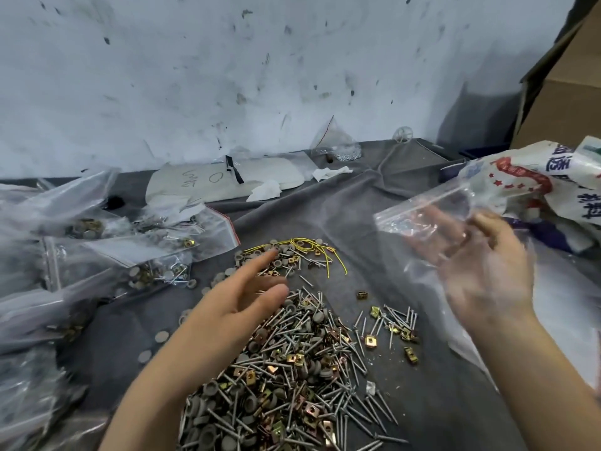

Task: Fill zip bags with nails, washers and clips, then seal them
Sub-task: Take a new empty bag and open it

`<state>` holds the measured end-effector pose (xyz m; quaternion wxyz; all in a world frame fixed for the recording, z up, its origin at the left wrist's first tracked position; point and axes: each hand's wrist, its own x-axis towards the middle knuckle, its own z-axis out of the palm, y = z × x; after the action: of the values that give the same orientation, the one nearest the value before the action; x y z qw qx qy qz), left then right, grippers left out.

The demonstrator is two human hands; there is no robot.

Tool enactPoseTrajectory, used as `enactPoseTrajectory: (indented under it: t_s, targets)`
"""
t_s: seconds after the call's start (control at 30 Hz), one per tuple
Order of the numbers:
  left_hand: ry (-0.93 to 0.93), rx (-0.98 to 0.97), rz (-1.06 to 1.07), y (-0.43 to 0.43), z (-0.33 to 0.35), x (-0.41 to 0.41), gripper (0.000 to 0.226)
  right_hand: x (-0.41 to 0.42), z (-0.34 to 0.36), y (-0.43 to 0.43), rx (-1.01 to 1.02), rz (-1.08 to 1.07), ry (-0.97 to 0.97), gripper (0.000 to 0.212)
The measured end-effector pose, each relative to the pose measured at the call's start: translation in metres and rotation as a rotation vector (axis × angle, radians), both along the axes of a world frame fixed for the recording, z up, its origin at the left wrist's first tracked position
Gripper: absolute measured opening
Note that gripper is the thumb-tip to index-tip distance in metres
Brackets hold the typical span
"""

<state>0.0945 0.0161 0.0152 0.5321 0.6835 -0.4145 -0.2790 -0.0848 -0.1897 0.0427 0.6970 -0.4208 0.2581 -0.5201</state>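
Left hand [234,304] reaches flat over the nail pile [292,369], fingers straight, holding nothing. Raised right hand [481,268] pinches a zip bag [422,209].

The pile [292,369] mixes silver nails [357,408], dull grey washers [208,437] and brassy gold clips [370,340]; the cloth [374,203] under it is dark grey; just behind the pile lies bright yellow wire [309,244]; left of it, clear bags [208,232] carry a red strip along the zip; right of it, a bag [419,206] is plain clear; further right, a white sack [520,177] bears red stars, a red band and blue characters; far behind the pile, the wall [227,76] is pale bluish white, flecked with dark smudges; the box [566,102] is brown.
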Motion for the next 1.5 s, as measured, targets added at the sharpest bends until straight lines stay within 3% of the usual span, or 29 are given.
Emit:
enactPoseTrajectory:
  t_s: [0.07,0.13,0.2,0.27,0.33,0.4,0.53,0.6,0.7,0.83,0.9,1.03,1.13,1.3,1.43,1.5]
  targets:
    - [0.136,-0.041,-0.017,-0.008,-0.001,-0.012,0.076,0.004,0.002,0.034,0.267,0.36,-0.151,0.017]
    - [0.223,-0.062,-0.039,-0.016,-0.001,-0.022,0.073,0.008,-0.001,0.06,0.337,0.537,-0.09,0.025]
    - [0.233,-0.094,-0.038,-0.021,0.0,-0.029,0.05,0.01,-0.011,0.07,0.403,0.647,-0.045,0.034]
    - [0.168,-0.114,-0.03,-0.023,0.002,-0.033,0.024,0.01,-0.019,0.074,0.392,0.692,-0.044,0.019]
    - [0.104,-0.098,-0.024,-0.023,0.001,-0.034,0.011,0.009,-0.025,0.075,0.354,0.662,-0.004,0.016]
    - [0.11,-0.068,-0.009,-0.023,0.001,-0.034,0.018,0.007,-0.034,0.072,0.304,0.576,0.01,0.015]
    - [0.199,-0.004,0.015,-0.018,0.002,-0.029,0.017,-0.007,-0.04,0.065,-0.235,0.037,0.365,0.013]
    - [0.225,0.048,-0.032,-0.017,0.003,-0.029,0.01,-0.016,-0.041,0.068,-0.401,-0.095,0.459,0.015]
    - [0.231,0.071,-0.097,-0.019,0.005,-0.037,0.006,-0.017,-0.046,0.086,-0.414,-0.006,0.484,0.015]
    - [0.116,0.053,-0.144,-0.022,0.005,-0.043,0.02,-0.004,-0.056,0.105,-0.4,0.213,0.562,0.031]
    - [0.044,0.061,-0.15,-0.022,0.005,-0.043,0.023,-0.001,-0.058,0.108,-0.471,0.155,0.633,0.033]
    - [0.016,0.108,-0.204,-0.022,0.003,-0.04,0.019,-0.001,-0.058,0.111,-0.553,0.119,0.658,0.013]
    - [0.011,0.121,-0.23,-0.02,0.004,-0.041,0.02,-0.001,-0.059,0.108,-0.522,0.137,0.648,0.019]
    - [-0.063,0.08,-0.051,-0.01,0.011,-0.028,0.02,-0.009,-0.063,0.096,-0.506,0.072,0.74,0.02]
    - [-0.381,0.126,-0.274,-0.009,0.012,-0.041,0.019,-0.003,-0.067,0.104,-0.679,-0.029,0.79,0.025]
    - [-0.441,0.121,-0.386,-0.01,0.012,-0.047,0.023,-0.001,-0.066,0.106,-0.791,-0.083,0.758,0.03]
